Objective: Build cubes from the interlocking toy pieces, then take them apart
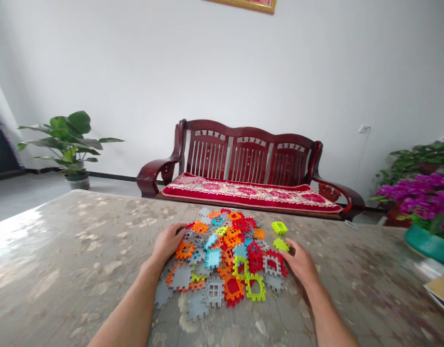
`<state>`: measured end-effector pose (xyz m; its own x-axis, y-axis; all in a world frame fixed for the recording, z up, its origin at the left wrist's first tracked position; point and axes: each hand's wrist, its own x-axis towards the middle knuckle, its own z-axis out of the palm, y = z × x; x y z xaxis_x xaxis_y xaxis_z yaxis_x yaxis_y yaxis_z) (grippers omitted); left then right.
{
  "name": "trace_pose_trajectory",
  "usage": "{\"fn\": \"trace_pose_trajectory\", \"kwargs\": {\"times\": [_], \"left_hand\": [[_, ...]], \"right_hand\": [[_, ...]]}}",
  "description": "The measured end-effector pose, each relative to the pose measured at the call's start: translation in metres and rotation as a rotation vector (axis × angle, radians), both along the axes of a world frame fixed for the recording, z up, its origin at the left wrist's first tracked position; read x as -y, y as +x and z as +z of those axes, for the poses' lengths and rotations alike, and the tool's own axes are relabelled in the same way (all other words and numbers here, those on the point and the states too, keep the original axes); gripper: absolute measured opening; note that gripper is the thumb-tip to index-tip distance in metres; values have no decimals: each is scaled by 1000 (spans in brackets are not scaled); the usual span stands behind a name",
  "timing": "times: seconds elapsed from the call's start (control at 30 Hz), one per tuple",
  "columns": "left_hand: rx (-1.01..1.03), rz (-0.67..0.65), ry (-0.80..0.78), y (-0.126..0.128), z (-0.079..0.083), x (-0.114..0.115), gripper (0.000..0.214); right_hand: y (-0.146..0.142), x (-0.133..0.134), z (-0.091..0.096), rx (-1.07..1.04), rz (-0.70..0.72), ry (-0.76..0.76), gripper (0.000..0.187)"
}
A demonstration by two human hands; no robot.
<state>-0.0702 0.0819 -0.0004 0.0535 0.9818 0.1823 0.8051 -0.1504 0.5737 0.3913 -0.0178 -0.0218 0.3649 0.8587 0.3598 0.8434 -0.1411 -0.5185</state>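
A heap of flat interlocking plastic tiles (212,259) in orange, red, grey, blue and lime green lies on the table, many with notched edges and window cut-outs. My left hand (170,242) rests against the heap's left side, its fingers stretched and loosely curved beside an orange tile (200,227). To the right of the heap, my right hand (299,260) has thumb and forefinger at the edge of a lime green tile (280,244). Another lime green tile (279,227) lies just beyond it. Near the front of the heap is a lime green frame tile (255,277).
A patterned cover lies over the table (99,260). Behind it stands a dark red wooden bench (250,159) with a red floral cushion. Purple flowers in a teal pot (427,242) stand at the right, near a cardboard-coloured box (442,289). A potted plant (75,144) stands at the left.
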Motion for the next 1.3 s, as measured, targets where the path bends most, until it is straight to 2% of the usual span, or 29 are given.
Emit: {"fn": "trace_pose_trajectory", "kwargs": {"times": [0.17, 0.27, 0.37, 0.47, 0.6, 0.83, 1.13, 1.3], "left_hand": [[11, -2, 1, 0, -1, 0, 36], [8, 2, 1, 2, 0, 0, 37], [-3, 14, -6, 3, 3, 2, 37], [-9, 11, -5, 3, 5, 4, 37], [-8, 18, 3, 2, 2, 2, 38], [17, -2, 9, 0, -3, -2, 37], [10, 15, 26, 1, 0, 2, 38], [9, 19, 18, 1, 1, 2, 37]], "right_hand": [[-5, 1, 3, -25, -54, 31, 51], [-5, 1, 3, -216, -108, 99, 63], [-2, -4, 3, -447, -175, 231, 76], [1, -14, 5, -552, -219, 289, 82], [5, -31, 12, -506, -245, 262, 82], [11, -56, 22, -272, -281, 165, 79], [9, -69, 19, -177, -290, 155, 77], [9, -72, 12, -179, -240, 172, 82]]}}
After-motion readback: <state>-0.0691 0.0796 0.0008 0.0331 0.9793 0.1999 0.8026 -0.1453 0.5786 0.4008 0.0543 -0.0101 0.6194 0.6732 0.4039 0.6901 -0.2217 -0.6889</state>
